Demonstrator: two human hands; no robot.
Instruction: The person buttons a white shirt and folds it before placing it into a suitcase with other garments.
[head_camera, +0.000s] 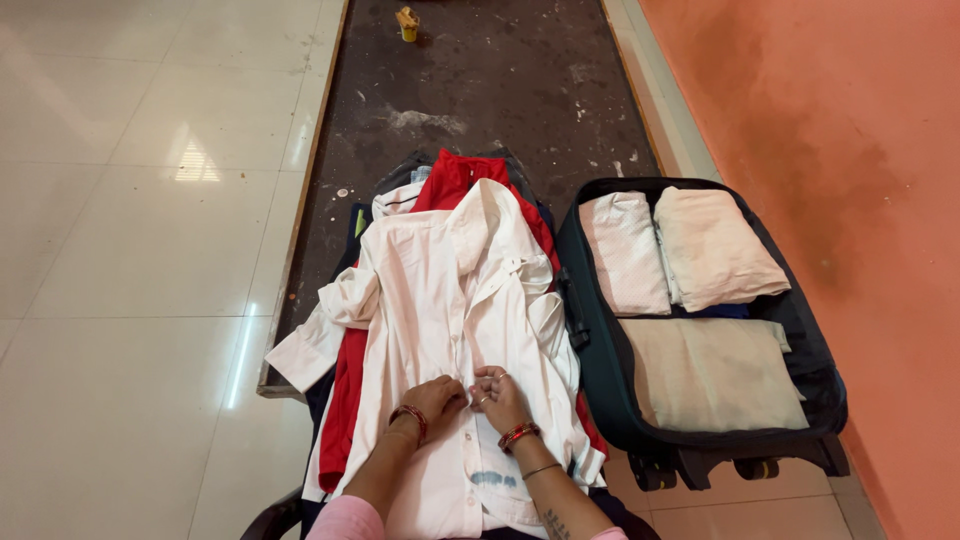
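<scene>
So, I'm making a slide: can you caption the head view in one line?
Both hands work at the front of a white shirt spread over a clothes pile, beside an open suitcase.
</scene>
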